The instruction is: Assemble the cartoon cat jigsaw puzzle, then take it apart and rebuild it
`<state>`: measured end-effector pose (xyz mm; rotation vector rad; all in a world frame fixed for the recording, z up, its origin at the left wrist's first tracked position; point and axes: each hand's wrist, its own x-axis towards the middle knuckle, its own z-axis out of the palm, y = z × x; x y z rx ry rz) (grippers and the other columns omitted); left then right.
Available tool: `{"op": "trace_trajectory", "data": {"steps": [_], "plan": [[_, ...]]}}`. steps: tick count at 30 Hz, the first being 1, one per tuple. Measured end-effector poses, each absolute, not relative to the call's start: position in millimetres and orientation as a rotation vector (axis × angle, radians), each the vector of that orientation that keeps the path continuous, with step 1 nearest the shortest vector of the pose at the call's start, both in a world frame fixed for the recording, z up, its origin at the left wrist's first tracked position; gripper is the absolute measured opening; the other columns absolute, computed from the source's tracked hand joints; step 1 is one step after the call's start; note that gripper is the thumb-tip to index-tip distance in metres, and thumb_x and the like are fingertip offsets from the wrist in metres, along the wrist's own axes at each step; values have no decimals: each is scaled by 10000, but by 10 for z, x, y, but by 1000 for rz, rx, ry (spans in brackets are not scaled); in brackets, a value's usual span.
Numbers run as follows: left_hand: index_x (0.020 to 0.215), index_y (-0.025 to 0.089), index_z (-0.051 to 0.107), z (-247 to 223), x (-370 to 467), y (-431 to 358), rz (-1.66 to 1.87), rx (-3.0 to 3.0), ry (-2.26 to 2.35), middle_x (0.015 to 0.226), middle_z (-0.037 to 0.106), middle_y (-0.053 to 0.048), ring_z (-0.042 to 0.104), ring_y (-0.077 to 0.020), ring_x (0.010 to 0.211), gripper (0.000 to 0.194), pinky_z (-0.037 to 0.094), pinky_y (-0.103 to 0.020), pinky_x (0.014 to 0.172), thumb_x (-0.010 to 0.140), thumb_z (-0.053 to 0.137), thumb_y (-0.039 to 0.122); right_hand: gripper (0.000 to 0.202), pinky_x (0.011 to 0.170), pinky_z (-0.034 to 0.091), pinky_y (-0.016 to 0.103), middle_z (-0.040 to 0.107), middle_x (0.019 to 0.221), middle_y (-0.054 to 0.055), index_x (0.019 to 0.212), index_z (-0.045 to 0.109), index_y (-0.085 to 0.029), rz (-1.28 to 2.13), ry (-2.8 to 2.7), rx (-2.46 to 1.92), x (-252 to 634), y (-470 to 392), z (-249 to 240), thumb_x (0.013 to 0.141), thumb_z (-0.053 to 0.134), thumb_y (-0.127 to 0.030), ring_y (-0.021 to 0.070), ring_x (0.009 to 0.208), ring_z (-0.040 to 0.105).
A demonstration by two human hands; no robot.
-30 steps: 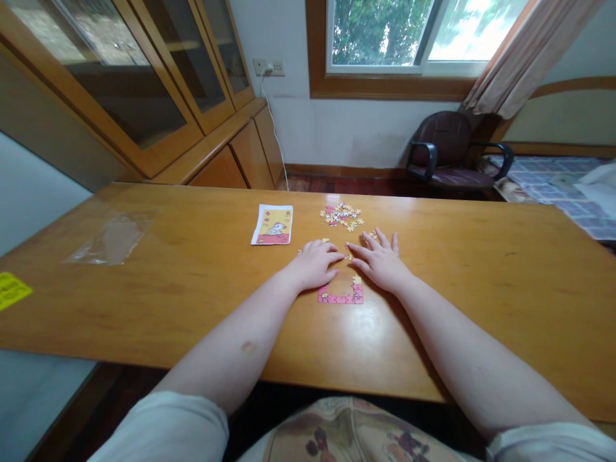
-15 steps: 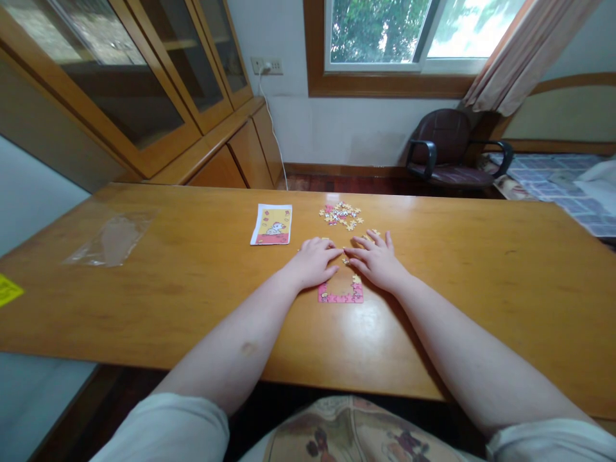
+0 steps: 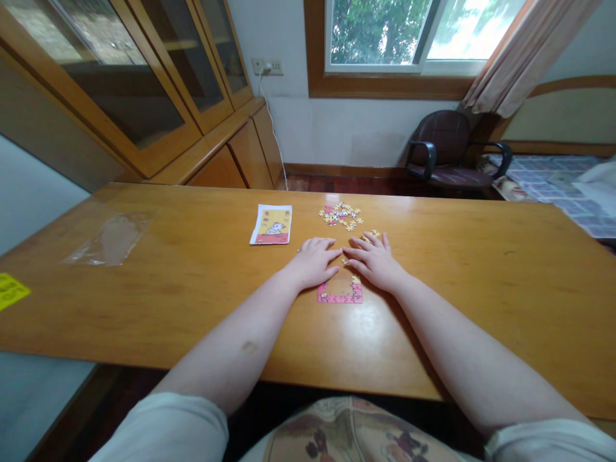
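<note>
On the table, a partly joined jigsaw puzzle border [image 3: 339, 299] with a pink lower edge lies just in front of my hands. My left hand [image 3: 315, 263] rests over its upper left side, fingers stretched out and index fingertip pointing right. Opposite it, my right hand [image 3: 378, 263] lies with fingers spread, its index fingertip almost meeting the left one. A small loose puzzle piece [image 3: 345, 261] sits between the hands. A few yellow pieces [image 3: 374, 235] show by the right fingertips. Whatever lies under the palms is hidden.
A pile of loose puzzle pieces [image 3: 341, 215] lies beyond the hands. The picture sheet [image 3: 272, 224] with a white animal is to its left. Farther left are a clear plastic bag [image 3: 113, 237] and a yellow label [image 3: 12, 290]. An armchair [image 3: 443, 147] stands behind the table.
Both hands stay in nearly the same place, with the right fingers shifted very slightly left. The puzzle pieces show no clear change.
</note>
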<state>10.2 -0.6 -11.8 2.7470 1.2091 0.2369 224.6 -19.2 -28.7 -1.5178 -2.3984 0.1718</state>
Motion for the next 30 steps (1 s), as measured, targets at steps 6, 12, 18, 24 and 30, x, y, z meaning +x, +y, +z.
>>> {"op": "trace_trajectory", "data": {"steps": [6,12,18,24,30], "plan": [[1176,276,647,-92,114,-25,331,2751,1142,1265,560,-68,470,-255,1143,330,358,-444,1008,884,516,352,172,1098,129,610,695,1021,39,895,734,-283,132,-2235,-1464,2269,-186,-282,847,604,-385,263,1090,527],[1128,274,679,-82,136,-31,291,2763,1111,1193,597,-65,485,-252,1092,304,377,-438,973,883,517,354,134,1091,169,572,688,905,27,811,737,-274,179,-2276,-1410,2251,-183,-296,811,657,-381,233,965,559],[1142,273,669,-56,148,-47,243,2749,1115,1197,602,-61,479,-258,1107,310,377,-440,970,883,510,336,118,1089,201,535,676,904,33,817,719,-248,212,-2272,-1462,2208,-173,-307,830,626,-318,223,955,570],[1174,275,646,-49,143,-44,260,2739,1139,1202,597,-65,488,-251,1096,329,382,-434,973,887,499,333,105,1088,214,528,671,933,46,817,702,-238,159,-2220,-1513,2162,-177,-319,821,628,-312,237,966,559],[1169,270,647,-56,143,-32,257,2735,1191,1196,593,-71,499,-245,1081,323,385,-426,970,886,499,320,105,1071,261,498,673,913,46,834,709,-237,131,-2185,-1504,2115,-160,-322,836,625,-300,227,932,567]]}}
